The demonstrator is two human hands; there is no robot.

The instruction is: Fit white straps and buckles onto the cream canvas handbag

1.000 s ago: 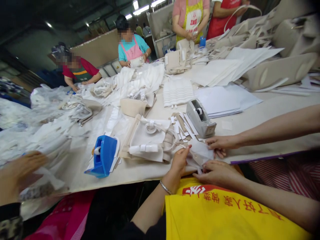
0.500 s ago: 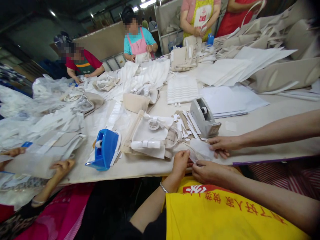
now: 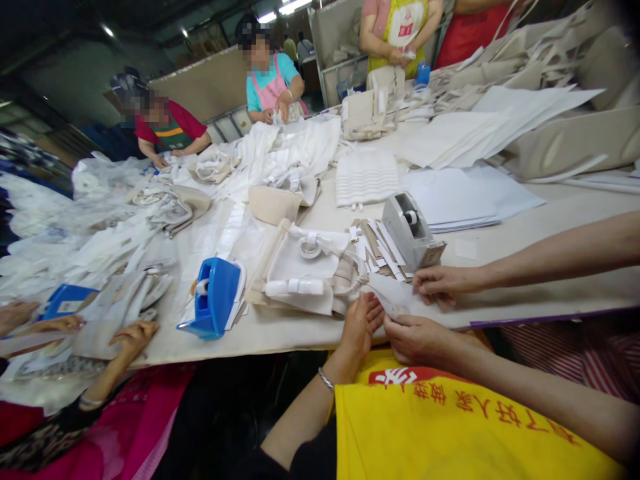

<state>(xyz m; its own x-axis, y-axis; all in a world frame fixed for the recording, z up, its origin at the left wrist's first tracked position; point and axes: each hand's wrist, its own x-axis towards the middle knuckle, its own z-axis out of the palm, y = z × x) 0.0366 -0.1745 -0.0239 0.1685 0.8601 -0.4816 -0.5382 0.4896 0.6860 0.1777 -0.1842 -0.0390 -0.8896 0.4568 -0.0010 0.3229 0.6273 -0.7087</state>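
My left hand (image 3: 361,320), with a bracelet on its wrist, is at the table's front edge beside the beige bag. Its fingers are extended and it appears to hold nothing. My right hand (image 3: 417,339) pinches the near edge of a thin translucent white sheet (image 3: 393,293); its fingertips are partly hidden. A co-worker's hand (image 3: 440,283), reaching in from the right, is at the sheet's far side. Left of the sheet lies the beige bag (image 3: 305,260), its strap and a ring-shaped part wrapped in white material.
A grey tape dispenser (image 3: 414,230) stands behind the sheet, next to paper strips (image 3: 375,247). A blue tape dispenser (image 3: 215,297) is left of the bag. White sheets (image 3: 470,193) are stacked at the right. Another person's hand (image 3: 133,340) works at the left edge.
My left hand has let go of the sheet and its fingers have opened out. The sheet has shifted slightly left. At the left, co-workers' hands have moved, showing another blue dispenser.
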